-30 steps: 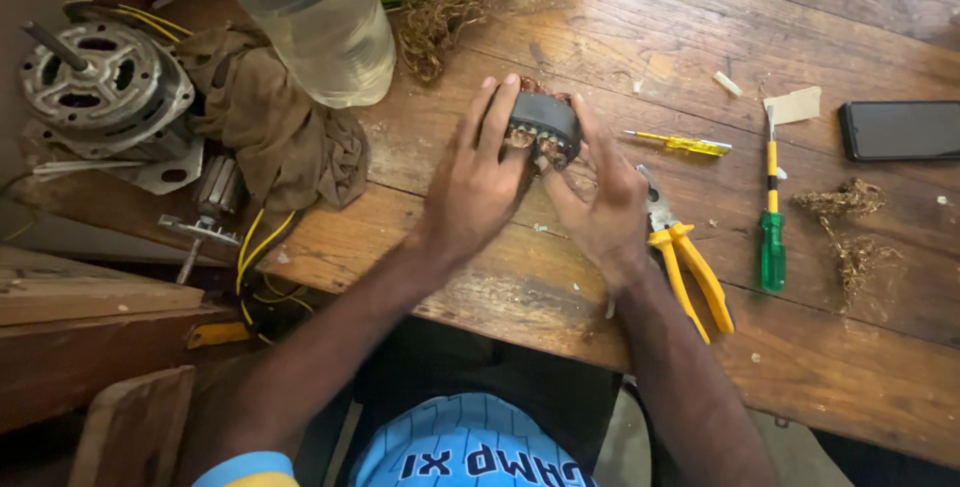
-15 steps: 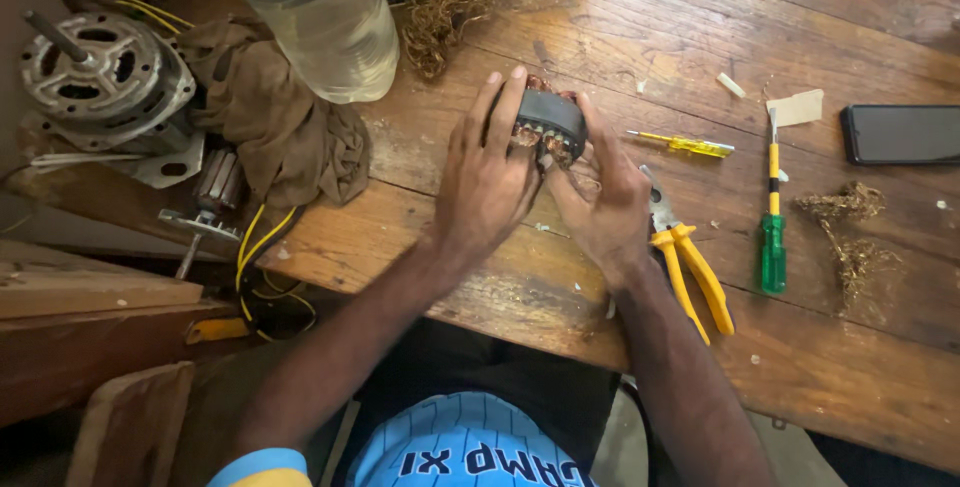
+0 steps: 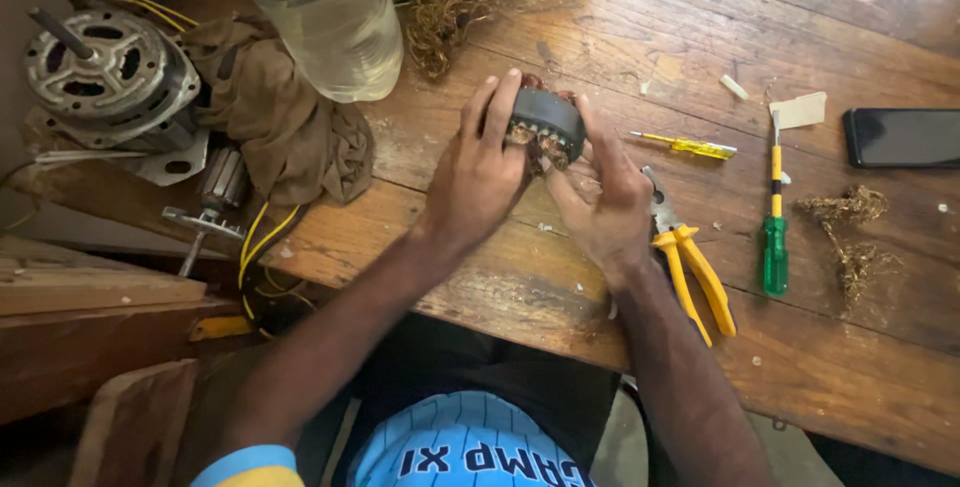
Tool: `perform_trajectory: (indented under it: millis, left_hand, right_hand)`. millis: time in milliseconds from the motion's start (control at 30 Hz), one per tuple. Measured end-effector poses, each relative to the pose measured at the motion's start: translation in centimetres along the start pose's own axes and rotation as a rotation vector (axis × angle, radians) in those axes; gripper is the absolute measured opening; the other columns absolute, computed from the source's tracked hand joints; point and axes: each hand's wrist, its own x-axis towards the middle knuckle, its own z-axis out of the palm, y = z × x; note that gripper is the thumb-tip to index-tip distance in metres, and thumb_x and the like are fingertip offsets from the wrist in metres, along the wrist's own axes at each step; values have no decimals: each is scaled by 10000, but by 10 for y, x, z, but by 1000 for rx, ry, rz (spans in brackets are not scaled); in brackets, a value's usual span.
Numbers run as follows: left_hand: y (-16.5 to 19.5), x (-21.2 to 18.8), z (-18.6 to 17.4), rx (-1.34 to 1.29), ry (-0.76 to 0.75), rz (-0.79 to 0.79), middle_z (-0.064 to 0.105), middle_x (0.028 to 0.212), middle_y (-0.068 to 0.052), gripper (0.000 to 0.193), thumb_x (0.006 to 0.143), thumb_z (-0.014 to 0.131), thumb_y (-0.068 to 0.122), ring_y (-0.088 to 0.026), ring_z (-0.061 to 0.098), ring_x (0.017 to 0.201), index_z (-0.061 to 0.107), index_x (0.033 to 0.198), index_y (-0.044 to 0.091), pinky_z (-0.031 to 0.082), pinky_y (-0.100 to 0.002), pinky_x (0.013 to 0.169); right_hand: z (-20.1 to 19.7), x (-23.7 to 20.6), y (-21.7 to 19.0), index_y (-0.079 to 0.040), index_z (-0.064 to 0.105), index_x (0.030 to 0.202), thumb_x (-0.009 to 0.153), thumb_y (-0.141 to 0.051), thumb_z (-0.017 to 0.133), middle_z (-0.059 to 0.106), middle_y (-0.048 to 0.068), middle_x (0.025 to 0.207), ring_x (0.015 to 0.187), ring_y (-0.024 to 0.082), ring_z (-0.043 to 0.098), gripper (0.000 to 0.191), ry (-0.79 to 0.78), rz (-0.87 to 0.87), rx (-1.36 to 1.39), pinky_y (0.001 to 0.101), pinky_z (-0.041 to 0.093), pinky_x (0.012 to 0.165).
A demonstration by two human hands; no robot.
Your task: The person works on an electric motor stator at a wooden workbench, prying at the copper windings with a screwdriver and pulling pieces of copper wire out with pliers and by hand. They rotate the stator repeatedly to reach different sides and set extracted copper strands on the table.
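Both my hands hold a small dark motor stator [image 3: 545,122] with copper windings, lifted just above the wooden workbench [image 3: 870,347]. My left hand [image 3: 478,175] wraps its left side with fingers over the top. My right hand [image 3: 600,202] grips it from the right and below, thumb against the windings. The underside of the stator is hidden by my fingers.
Yellow-handled pliers [image 3: 690,267] lie right of my right hand. A green screwdriver [image 3: 774,217], a small yellow screwdriver [image 3: 690,145] and a black phone [image 3: 902,137] lie further right. A plastic bottle [image 3: 325,17], a brown rag [image 3: 285,122] and a motor housing [image 3: 105,77] sit left. Copper wire scraps [image 3: 850,237] are scattered.
The stator has been turned slightly in my hands, and my left fingers have shifted over its top. Both hands stay in the same place on the bench.
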Motion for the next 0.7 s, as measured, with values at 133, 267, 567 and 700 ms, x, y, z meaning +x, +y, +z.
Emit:
perform_trajectory:
  millis: [133,267,567,700]
  left_hand:
    - [10,3,-4,-33,-128,-75,263,1564,-292,240,842,798,162,-510,329,1426,716,753,-45,589,-503,904]
    - [16,7,-3,-39,32,-57,261,1595,-261,255,846,787,163,-452,331,1467,752,1006,-33,542,-541,1088]
    - [-1,5,-25,-116,205,202,488,1544,-220,171,1012,762,115,-442,455,1458,698,1074,-32,486,-547,1188]
    - [-6,2,-34,-154,145,259,488,1566,-201,147,1001,748,121,-403,447,1489,721,1103,19,435,-549,1241]
  right_hand:
    - [0,1,-3,-131,451,1543,877,-89,801,719,172,1317,1026,283,756,753,-24,136,-39,388,615,889]
    - [-1,3,-2,-118,420,1554,913,-76,775,671,208,1384,1192,319,734,733,-17,109,75,359,661,880]
    - [-2,3,4,-117,431,1556,925,-54,777,742,179,1250,1140,296,771,722,1,107,36,385,625,956]
    - [-3,2,4,-118,416,1557,939,-51,758,716,191,1316,1165,296,759,709,-7,82,82,371,633,931]
